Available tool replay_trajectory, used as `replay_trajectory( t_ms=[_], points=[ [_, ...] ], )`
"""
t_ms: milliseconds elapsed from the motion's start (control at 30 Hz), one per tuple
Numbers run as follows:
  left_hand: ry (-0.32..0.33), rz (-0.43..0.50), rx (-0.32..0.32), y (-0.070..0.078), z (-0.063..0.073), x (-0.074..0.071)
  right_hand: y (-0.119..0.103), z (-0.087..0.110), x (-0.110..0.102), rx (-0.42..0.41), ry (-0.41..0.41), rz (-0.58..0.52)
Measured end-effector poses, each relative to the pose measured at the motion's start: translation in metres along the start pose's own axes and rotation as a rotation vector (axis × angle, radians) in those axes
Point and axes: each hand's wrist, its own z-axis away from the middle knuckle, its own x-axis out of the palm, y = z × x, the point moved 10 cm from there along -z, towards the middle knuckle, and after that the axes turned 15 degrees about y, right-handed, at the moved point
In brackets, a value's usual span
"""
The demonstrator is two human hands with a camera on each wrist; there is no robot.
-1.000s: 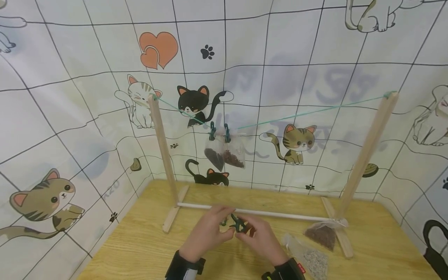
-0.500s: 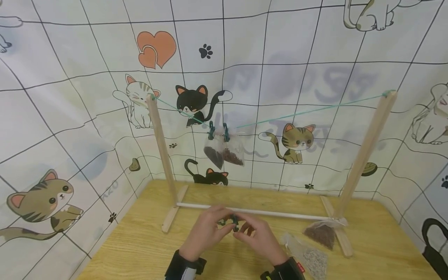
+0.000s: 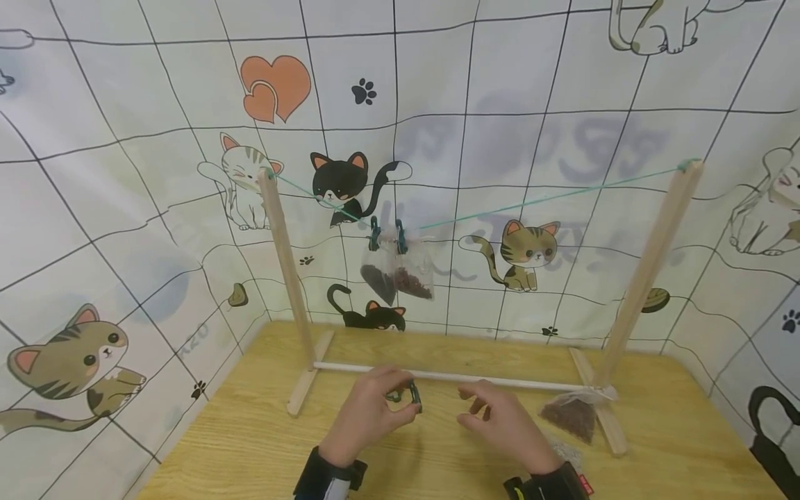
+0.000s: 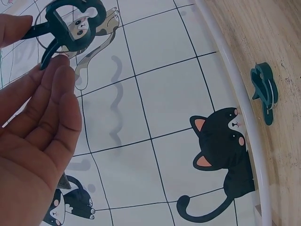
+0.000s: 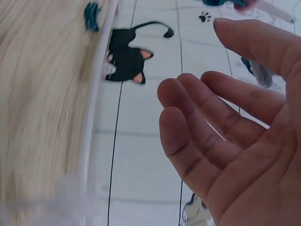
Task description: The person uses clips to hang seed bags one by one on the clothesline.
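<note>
Between thumb and fingers, my left hand pinches a dark green clothespin by its two handles, raised off the table. My right hand is a short way to the right, fingers loosely bent and holding nothing, as the right wrist view also shows. A second green clothespin lies on the table, partly hidden behind my left hand in the head view. Under my right forearm, a clear bag of pale grains is mostly covered.
Two wooden posts carry a sagging green cord. From it hang a bag of dark contents and one of reddish-brown bits, both clipped. A white rod joins the posts low down. Another brown-filled bag is near the right post.
My right hand has let go of the clothespin and moved right, over the pale-grain bag. The clothespin has turned and stays in my left hand.
</note>
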Motion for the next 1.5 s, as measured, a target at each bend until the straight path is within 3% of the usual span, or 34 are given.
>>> replay_trajectory(
  t_ms=[167, 267, 367, 600, 1033, 1267, 1500],
  points=[
    [-0.008, -0.046, 0.022, 0.0, 0.0, 0.0, 0.033, 0.012, -0.024, 0.106, 0.026, 0.173],
    [-0.012, -0.073, 0.04, 0.001, -0.001, 0.001, 0.053, 0.019, -0.033, 0.195, 0.035, 0.228],
    [-0.015, -0.084, 0.046, 0.0, -0.002, 0.001, 0.064, 0.026, -0.041, 0.223, 0.041, 0.266],
    [-0.028, -0.084, 0.025, -0.002, 0.0, 0.001, 0.076, 0.031, -0.044, 0.172, 0.074, 0.407],
    [-0.031, -0.096, 0.012, -0.005, 0.002, 0.003, 0.095, 0.039, -0.032, 0.182, 0.053, 0.506],
    [-0.034, -0.109, 0.001, -0.006, 0.003, 0.003, 0.085, 0.039, -0.042, 0.098, 0.163, 0.487],
    [-0.023, -0.078, -0.07, -0.006, 0.001, 0.001, 0.079, 0.034, -0.063, 0.134, 0.224, 0.399]
  ],
)
